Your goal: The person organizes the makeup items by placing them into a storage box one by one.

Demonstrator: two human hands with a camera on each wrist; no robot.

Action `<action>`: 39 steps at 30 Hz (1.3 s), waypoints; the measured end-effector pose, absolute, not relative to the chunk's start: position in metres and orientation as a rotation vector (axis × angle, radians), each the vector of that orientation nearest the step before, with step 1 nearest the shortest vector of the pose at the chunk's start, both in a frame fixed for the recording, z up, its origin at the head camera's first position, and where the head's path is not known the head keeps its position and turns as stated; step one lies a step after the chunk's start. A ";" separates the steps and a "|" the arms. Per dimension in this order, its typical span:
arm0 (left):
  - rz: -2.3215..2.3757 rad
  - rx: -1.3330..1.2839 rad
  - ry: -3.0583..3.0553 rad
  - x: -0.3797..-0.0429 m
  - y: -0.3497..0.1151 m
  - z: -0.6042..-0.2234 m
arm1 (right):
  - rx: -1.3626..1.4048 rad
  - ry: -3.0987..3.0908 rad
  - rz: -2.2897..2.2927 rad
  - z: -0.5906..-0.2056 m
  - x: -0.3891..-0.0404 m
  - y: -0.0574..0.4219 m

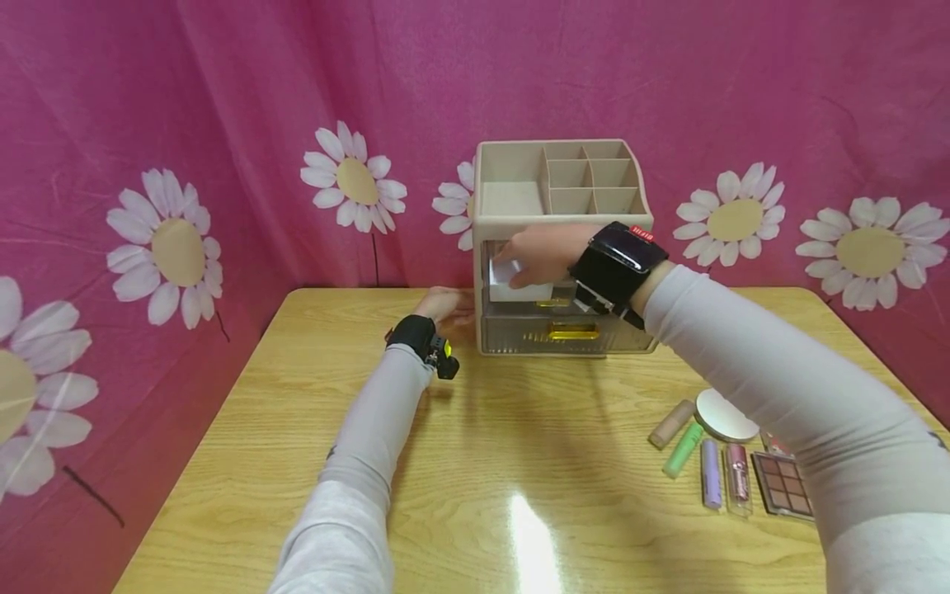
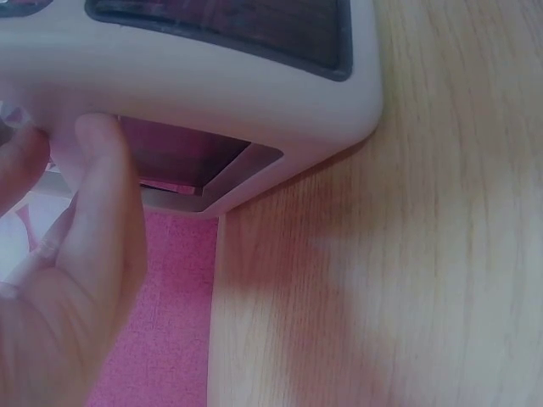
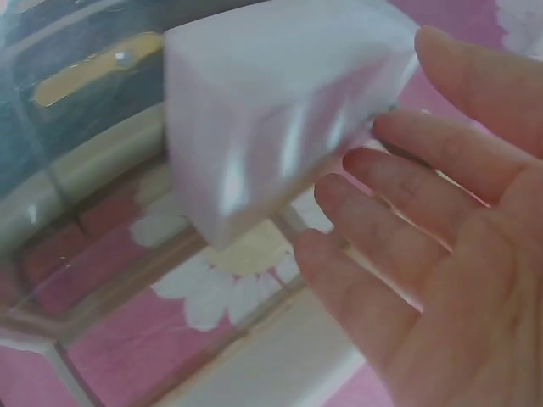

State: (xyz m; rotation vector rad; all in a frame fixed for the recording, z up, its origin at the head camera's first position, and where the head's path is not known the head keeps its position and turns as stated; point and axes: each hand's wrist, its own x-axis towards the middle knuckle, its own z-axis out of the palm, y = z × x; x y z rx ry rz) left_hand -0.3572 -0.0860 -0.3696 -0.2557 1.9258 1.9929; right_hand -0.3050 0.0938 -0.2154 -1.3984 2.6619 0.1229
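A beige cosmetics organizer [image 1: 564,221] with clear drawers stands at the back of the wooden table. Against its lower left side rests my left hand [image 1: 449,305]; in the left wrist view this hand's fingertips [image 2: 100,131] touch the pale wall near a dark side window. My right hand [image 1: 545,254] is at the upper drawer front. It holds a white box [image 3: 271,93] by one end, between the thumb and forefinger, with the other fingers spread below. The box [image 1: 515,295] covers the left part of that drawer in the head view. Exact finger contact is blurred.
On the table's right lie a round white compact [image 1: 726,414], a beige tube [image 1: 671,423], a green tube [image 1: 683,450], a lilac tube [image 1: 710,474], a pink lip gloss [image 1: 738,477] and an eyeshadow palette [image 1: 783,485]. A pink flowered curtain [image 1: 416,74] hangs behind the table.
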 end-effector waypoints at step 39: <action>1.945 -0.242 1.921 -0.338 -0.086 -0.349 | -0.788 3.086 -0.444 -0.226 -0.206 0.290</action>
